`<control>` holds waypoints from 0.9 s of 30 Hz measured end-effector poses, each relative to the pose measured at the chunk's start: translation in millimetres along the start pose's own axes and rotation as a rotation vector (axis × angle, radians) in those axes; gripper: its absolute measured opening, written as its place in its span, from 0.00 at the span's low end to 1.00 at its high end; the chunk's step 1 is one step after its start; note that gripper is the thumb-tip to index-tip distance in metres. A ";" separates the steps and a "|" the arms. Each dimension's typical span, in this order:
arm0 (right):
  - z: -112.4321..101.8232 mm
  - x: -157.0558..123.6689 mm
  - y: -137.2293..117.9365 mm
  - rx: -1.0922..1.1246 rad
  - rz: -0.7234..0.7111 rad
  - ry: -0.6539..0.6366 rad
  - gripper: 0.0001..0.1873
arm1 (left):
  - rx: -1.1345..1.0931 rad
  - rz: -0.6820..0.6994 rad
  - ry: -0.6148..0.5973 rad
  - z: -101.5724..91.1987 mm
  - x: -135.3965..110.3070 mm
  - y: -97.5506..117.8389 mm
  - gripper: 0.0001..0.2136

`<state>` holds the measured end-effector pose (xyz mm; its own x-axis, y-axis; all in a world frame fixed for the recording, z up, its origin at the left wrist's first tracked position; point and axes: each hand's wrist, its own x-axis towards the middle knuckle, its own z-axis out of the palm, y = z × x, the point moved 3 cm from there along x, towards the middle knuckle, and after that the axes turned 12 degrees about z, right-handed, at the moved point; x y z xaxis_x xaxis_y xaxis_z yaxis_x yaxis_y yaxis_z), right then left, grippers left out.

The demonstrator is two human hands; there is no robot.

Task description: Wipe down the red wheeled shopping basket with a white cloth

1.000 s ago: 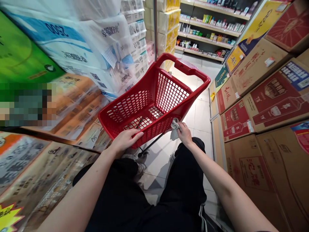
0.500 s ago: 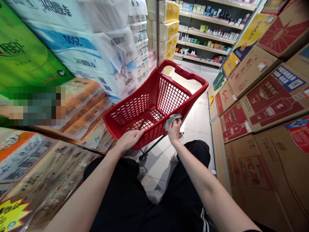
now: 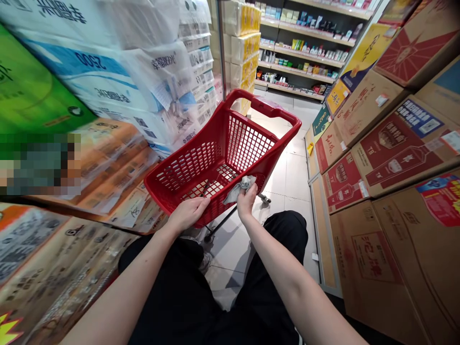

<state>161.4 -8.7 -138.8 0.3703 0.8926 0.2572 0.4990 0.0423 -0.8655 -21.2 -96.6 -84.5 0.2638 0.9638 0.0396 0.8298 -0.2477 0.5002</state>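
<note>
A red plastic shopping cart [image 3: 206, 163] with a grid-patterned basket stands tilted in view before my knees, its handle [image 3: 266, 105] at the far end. My left hand [image 3: 189, 213] grips the near rim of the basket, thumb along the top and fingers hidden behind the wall. Against the outer side of the basket, right of that, my right hand [image 3: 247, 199] is closed on a crumpled greyish-white cloth [image 3: 239, 188]. The cloth touches the cart just below the rim. Nothing lies inside the basket.
Wrapped tissue packs [image 3: 158, 91] are stacked high at left, beside orange packs [image 3: 118, 177]. Cardboard cartons [image 3: 388, 148] line the right side. Shelves of small bottles and boxes [image 3: 302, 50] stand at the back. White floor tiles [image 3: 296, 182] run between the stacks.
My right hand has moved the cloth left and slightly down along the basket's side, towards my left hand. My left hand stays on the rim. The whole view has shifted slightly.
</note>
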 end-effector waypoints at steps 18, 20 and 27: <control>-49.3 56.6 -37.3 -0.187 -0.451 -0.222 0.20 | 0.005 -0.023 0.006 8.3 -1.2 21.3 0.27; -42.3 33.6 -40.5 -0.249 -0.570 -0.302 0.18 | 0.000 -0.027 0.009 11.7 -0.3 23.6 0.27; -48.5 24.7 -37.1 -0.372 -0.799 -0.441 0.15 | -0.105 -0.070 0.019 14.9 -2.4 30.2 0.30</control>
<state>190.0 -10.0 -79.6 -0.4704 0.7538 0.4588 0.7185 0.6290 -0.2969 10.6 -107.9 -82.3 0.1963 0.9804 0.0173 0.7897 -0.1685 0.5899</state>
